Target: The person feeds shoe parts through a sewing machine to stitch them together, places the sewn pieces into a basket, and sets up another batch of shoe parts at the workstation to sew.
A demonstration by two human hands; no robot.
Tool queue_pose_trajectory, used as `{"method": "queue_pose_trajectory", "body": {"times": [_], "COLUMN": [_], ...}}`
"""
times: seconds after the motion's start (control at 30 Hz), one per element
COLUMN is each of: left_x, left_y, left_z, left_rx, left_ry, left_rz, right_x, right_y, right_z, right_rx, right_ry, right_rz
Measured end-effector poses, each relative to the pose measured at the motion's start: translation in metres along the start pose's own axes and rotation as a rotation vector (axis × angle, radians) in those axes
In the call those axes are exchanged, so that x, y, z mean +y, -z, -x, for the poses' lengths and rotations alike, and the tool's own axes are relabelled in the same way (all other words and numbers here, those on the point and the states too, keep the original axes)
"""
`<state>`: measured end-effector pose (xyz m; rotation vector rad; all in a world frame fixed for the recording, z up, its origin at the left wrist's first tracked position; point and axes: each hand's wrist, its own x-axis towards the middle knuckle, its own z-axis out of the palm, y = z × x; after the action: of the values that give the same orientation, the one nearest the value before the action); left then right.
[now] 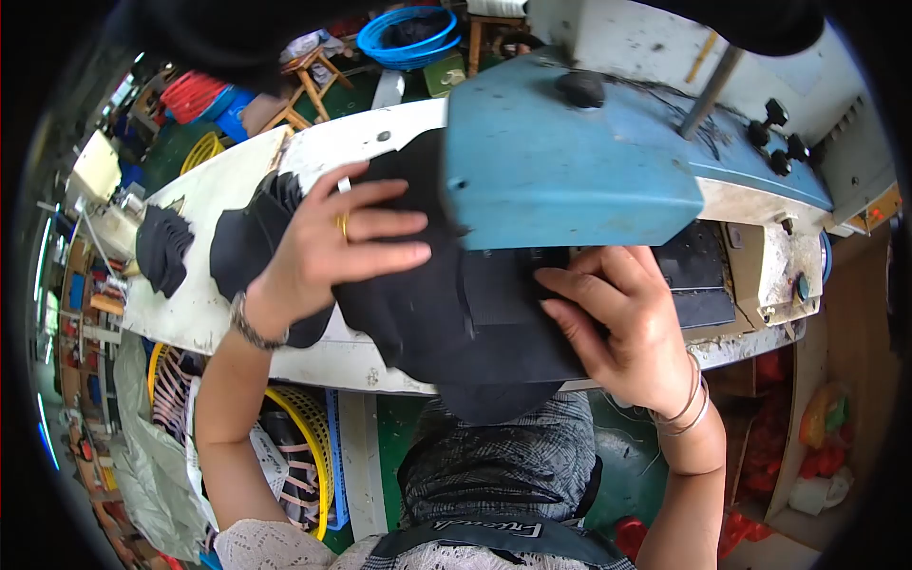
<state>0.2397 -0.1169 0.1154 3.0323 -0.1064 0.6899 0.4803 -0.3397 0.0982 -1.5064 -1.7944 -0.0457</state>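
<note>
Black cloth (408, 332) in overlapping layers on the white surface (332, 138), just left of centre along the near edge, with one rounded part hanging over that edge toward the lap. Left hand (332, 237), with a gold ring and a wrist bracelet: grip open, fingers spread over the cloth, blurred; nothing visibly pinched. Right hand (617, 313), with bangles: fingers curled over the right part of the cloth, thumb and forefinger tips close together; impossible to tell whether any fabric is held between them. Above the far part of the cloth, between the hands, a blue machine head (570, 180). Toward the left end of the surface, two stacks of dark pieces: a larger stack (242, 247) beside the left wrist, and a smaller stack (163, 249) nearer the end. Below the near edge, at left, a yellow basket (318, 427).
</note>
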Motion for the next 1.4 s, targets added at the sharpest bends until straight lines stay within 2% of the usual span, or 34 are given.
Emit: {"method": "queue_pose_trajectory", "body": {"times": [0.17,0.27,0.3,0.43,0.53,0.67,0.7,0.73,0.77,0.8,0.83,0.87,0.9,0.93,0.97,1.03,1.07,1.1,1.17,1.23,1.27,1.3,1.37,1.4], "left_x": [0.055,0.077,0.081,0.094,0.101,0.100,0.099,0.104,0.105,0.096,0.081,0.045,0.016,-0.012,-0.050,-0.097,-0.102,-0.096,-0.083,-0.049,-0.031,-0.013,0.026,0.043], "left_y": [0.014,0.025,0.029,0.028,0.038,0.039,0.044,0.050,0.058,0.068,0.069,0.054,0.042,0.030,0.038,0.014,-0.006,-0.009,-0.008,-0.009,-0.011,-0.016,-0.038,-0.050], "left_z": [0.038,0.040,0.042,0.053,0.059,0.068,0.072,0.081,0.092,0.103,0.119,0.142,0.166,0.191,0.193,0.225,0.239,0.231,0.227,0.198,0.186,0.175,0.156,0.147], "left_rx": [0.120,0.141,0.128,0.149,0.147,0.166,0.151,0.141,0.132,0.097,0.133,0.258,0.400,0.538,0.453,0.030,-0.295,-0.348,-0.359,-0.203,-0.151,-0.102,-0.104,-0.146], "left_ry": [-0.079,-0.092,-0.099,-0.126,-0.110,-0.185,-0.191,-0.150,-0.116,-0.046,-0.003,0.028,0.364,0.697,0.513,0.886,1.119,1.291,1.215,1.074,0.933,0.796,0.532,0.386], "left_rz": [-0.201,-0.199,-0.180,-0.064,0.157,0.267,0.374,0.390,0.404,0.314,0.145,-0.239,-0.228,-0.175,-0.696,-0.546,-0.324,-0.069,-0.212,-0.392,-0.347,-0.301,0.054,0.119], "right_x": [-0.009,-0.035,-0.043,-0.062,-0.071,-0.082,-0.080,-0.061,-0.048,-0.052,-0.057,-0.059,-0.069,-0.070,-0.066,-0.049,-0.048,-0.049,-0.040,-0.010,0.000,0.001,0.014,0.022], "right_y": [-0.005,-0.008,-0.009,-0.010,-0.012,-0.012,-0.016,-0.007,0.002,0.008,0.013,0.012,0.004,-0.014,-0.024,-0.041,-0.045,-0.050,-0.061,-0.072,-0.072,-0.070,-0.068,-0.069], "right_z": [0.000,0.003,0.003,-0.003,-0.001,-0.001,0.004,0.007,0.017,0.030,0.047,0.054,0.051,0.058,0.068,0.084,0.082,0.079,0.085,0.119,0.122,0.116,0.107,0.105], "right_rx": [-0.027,-0.046,-0.072,-0.274,-0.157,-0.177,0.073,0.231,0.361,0.344,0.136,-0.124,-0.289,-0.278,-0.321,-0.396,-0.400,-0.402,-0.462,-0.563,-0.561,-0.572,-0.538,-0.518], "right_ry": [-0.028,-0.192,-0.257,-0.200,-0.141,-0.259,-0.413,-0.652,-0.672,-0.606,-0.454,-0.264,-0.185,-0.060,-0.001,0.019,0.015,0.008,0.006,0.034,0.075,0.012,0.059,0.022], "right_rz": [-0.104,-0.336,-0.410,-0.531,-0.477,-0.512,-0.537,-0.653,-0.626,-0.492,-0.468,-0.433,-0.416,-0.384,-0.253,-0.164,-0.097,-0.029,0.089,0.190,0.174,0.071,-0.058,-0.172]}}
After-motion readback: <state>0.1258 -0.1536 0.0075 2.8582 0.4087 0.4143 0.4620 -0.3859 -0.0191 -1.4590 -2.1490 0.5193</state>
